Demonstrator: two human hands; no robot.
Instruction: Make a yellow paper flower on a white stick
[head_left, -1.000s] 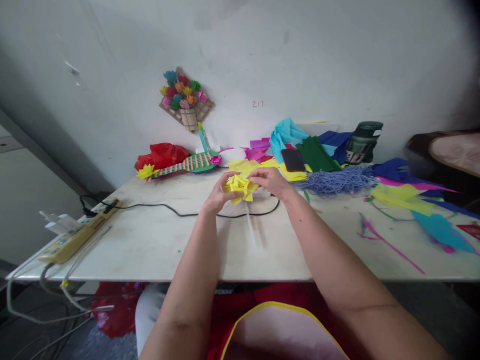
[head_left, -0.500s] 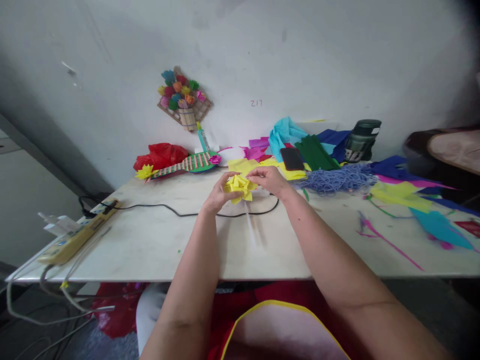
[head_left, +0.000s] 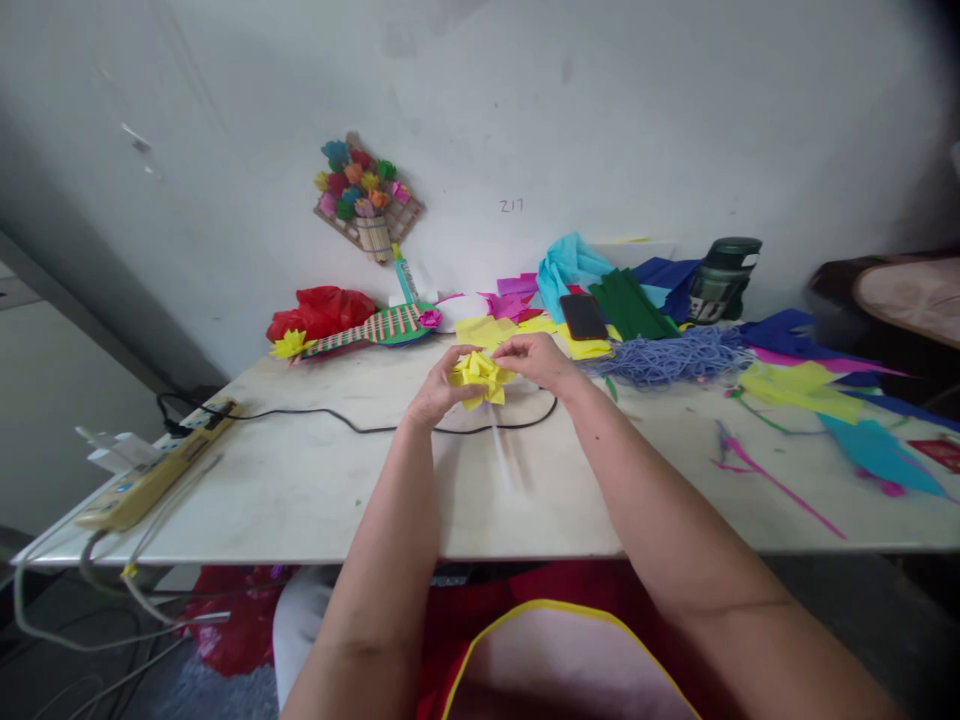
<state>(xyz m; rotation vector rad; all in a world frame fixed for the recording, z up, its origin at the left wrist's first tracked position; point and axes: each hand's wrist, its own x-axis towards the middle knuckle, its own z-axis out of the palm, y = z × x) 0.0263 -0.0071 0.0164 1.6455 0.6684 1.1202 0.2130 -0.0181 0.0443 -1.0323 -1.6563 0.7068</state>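
A yellow paper flower [head_left: 480,374] is held above the middle of the white table, its layered petals facing up. My left hand [head_left: 439,388] grips its left side, thumb in front and fingers behind. At the flower's right edge, my right hand [head_left: 534,360] pinches a petal between thumb and fingertips. A thin pale stick [head_left: 499,450] slants down below the flower toward me, blurred at its lower end. Just behind the hands lies a flat sheet of yellow paper [head_left: 486,331].
A yellow power strip [head_left: 157,468] and its black cord [head_left: 300,411] lie on the left. Behind stand a green instrument-shaped craft [head_left: 401,326] and a glue bottle [head_left: 406,278]. Rightward are a phone [head_left: 584,317], blue shredded strands [head_left: 675,357], a dark jar [head_left: 724,280] and paper scraps [head_left: 802,390].
Both hands stay around the yellow flower in nearly the same place. The fingers and petals have shifted only slightly.
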